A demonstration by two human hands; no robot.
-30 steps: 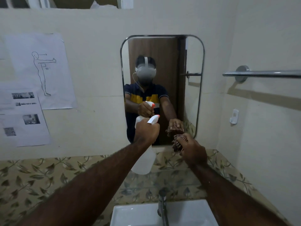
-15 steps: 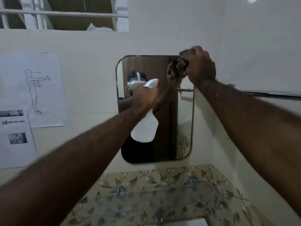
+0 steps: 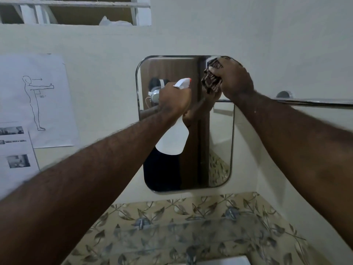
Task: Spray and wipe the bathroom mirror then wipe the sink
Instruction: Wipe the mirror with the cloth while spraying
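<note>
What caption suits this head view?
Right hand wipes the top corner of the mirror with a cloth; left hand holds spray bottle.

We're getting dim, flat, greyish indoor light here, just a soft shadow under the mirror [image 3: 219, 150]. Wide-angle lens bends the wall [image 3: 267, 35] toward the edges, and the papers [image 3: 17, 161] at far left look smeared.

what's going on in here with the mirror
A person is cleaning the bathroom mirror. The right hand grips a bunched brown cloth at the mirror's top right corner. The left hand holds a white spray bottle in front of the glass. Neither hand is at the sink below.
</note>
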